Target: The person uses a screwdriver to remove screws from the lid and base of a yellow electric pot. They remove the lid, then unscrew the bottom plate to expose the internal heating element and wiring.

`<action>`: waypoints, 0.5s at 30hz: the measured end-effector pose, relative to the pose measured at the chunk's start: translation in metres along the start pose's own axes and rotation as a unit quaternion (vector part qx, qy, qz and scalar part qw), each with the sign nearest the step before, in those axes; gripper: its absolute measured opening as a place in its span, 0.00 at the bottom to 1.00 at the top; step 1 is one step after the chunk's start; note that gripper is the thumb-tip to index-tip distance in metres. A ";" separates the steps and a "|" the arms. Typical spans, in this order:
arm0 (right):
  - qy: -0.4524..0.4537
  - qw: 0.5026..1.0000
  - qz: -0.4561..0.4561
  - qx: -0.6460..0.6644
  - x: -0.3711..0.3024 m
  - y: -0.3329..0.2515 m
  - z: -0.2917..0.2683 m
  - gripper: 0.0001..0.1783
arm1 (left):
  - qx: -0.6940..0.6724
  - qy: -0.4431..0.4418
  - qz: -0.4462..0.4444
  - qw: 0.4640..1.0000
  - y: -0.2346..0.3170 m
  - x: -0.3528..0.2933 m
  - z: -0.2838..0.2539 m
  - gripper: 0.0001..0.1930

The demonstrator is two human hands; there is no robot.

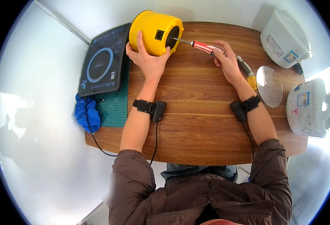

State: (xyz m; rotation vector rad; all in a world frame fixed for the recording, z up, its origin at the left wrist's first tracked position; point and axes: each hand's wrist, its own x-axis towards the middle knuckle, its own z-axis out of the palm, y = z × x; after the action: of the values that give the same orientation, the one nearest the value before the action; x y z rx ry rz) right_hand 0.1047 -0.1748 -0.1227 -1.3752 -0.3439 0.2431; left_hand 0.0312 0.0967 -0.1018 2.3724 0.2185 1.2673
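A yellow cooker body [152,28] lies on its side at the far edge of the wooden table [202,123], its dark underside facing right. My left hand [147,56] grips it from the near side, thumb up on the shell. My right hand [225,56] holds a screwdriver [204,47] with a red and white handle. The metal shaft points left and its tip touches the cooker's dark base. Both wrists wear black bands with cables.
A black induction hob [103,62] sits on a green cutting mat [114,107] at the left, a blue cloth [87,114] beside it. At the right are a glass lid [269,85], a yellow-handled tool [247,73] and two white rice cookers [285,37] [309,108].
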 end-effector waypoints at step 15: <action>0.012 0.989 -0.126 -0.081 0.006 0.014 -0.001 0.26 | -0.001 -0.010 -0.001 1.000 0.001 -0.001 0.002 0.59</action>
State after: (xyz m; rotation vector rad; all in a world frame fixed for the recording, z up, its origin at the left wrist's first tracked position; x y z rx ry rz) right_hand 0.1107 -0.1708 -0.1365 -1.4764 -0.5212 -0.0111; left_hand 0.0322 0.0951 -0.1031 2.3816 0.2132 1.2404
